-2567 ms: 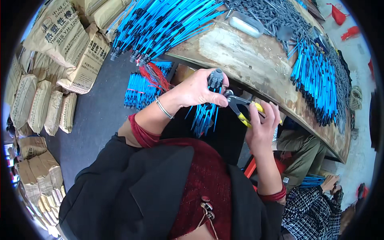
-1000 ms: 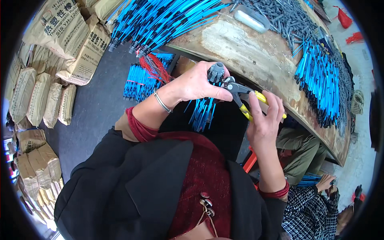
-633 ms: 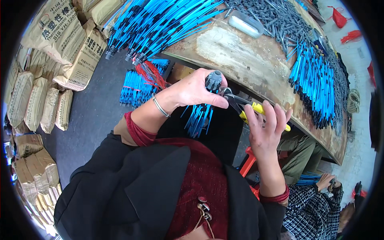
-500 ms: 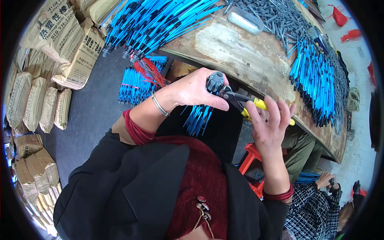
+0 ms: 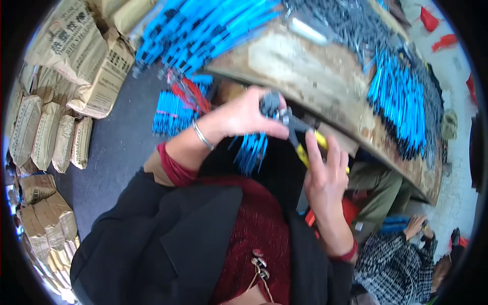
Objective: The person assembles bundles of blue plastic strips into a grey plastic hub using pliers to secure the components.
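Observation:
A bundle of thin blue rods [image 5: 250,151] with dark grey ends [image 5: 270,103] is wrapped by the fingers of my left hand [image 5: 246,116]. The grey ends poke out above the thumb, and the blue lengths hang below the hand over my lap. In my right hand [image 5: 327,184] is a pair of pliers [image 5: 301,153] with yellow handles, my fingers lying around the grips. The metal jaws meet the right side of the bundle's grey end, close to my left thumb. Blur hides whether the jaws grip anything.
The worn wooden table [image 5: 284,56] carries blue rods [image 5: 198,30], grey parts [image 5: 356,25] and another blue pile [image 5: 399,101]. Paper sacks [image 5: 91,71] stand at left. More blue bundles [image 5: 173,114] lie lower, beside red strings [image 5: 190,94]. A co-worker's checked sleeve [image 5: 396,264] shows at lower right.
My right hand and the pliers' handles have swung left and down, closer to my left hand. The bundle has shifted slightly left. The picture is more blurred.

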A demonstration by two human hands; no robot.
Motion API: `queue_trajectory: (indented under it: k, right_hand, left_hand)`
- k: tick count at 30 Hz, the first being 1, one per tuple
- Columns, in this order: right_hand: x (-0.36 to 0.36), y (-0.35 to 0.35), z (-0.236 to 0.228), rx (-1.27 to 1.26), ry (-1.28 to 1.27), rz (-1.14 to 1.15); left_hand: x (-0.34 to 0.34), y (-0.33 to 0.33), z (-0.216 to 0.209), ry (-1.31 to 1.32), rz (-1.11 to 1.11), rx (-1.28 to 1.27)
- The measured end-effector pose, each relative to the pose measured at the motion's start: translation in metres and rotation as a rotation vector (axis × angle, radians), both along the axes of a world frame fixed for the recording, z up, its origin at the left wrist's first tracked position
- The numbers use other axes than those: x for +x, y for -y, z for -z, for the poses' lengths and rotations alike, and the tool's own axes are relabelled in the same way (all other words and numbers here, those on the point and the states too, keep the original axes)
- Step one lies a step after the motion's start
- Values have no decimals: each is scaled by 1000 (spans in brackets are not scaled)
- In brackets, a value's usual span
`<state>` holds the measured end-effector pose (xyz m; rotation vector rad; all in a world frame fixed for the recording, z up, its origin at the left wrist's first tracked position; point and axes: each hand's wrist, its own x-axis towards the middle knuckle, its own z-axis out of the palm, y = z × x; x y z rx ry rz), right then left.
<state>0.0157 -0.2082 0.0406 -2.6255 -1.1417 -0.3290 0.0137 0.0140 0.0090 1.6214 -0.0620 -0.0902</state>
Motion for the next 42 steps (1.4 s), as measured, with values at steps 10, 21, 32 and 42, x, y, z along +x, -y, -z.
queue_trajectory:
  k: [10, 21, 32, 42]
  right_hand:
    - [11, 0, 0, 8, 383, -114]
    - [27, 19, -33, -87, -174, -326]
    - [34, 49, 42, 456, -1903, -343]
    - [-7, 83, 66, 555, -2443, -409]
  left_hand:
    - [-2, -2, 7, -48, 35, -55]
    - [-5, -9, 4, 79, 163, 46]
    - [-6, 13, 6, 75, 301, 12]
    - [-15, 45, -7, 95, 267, -53]
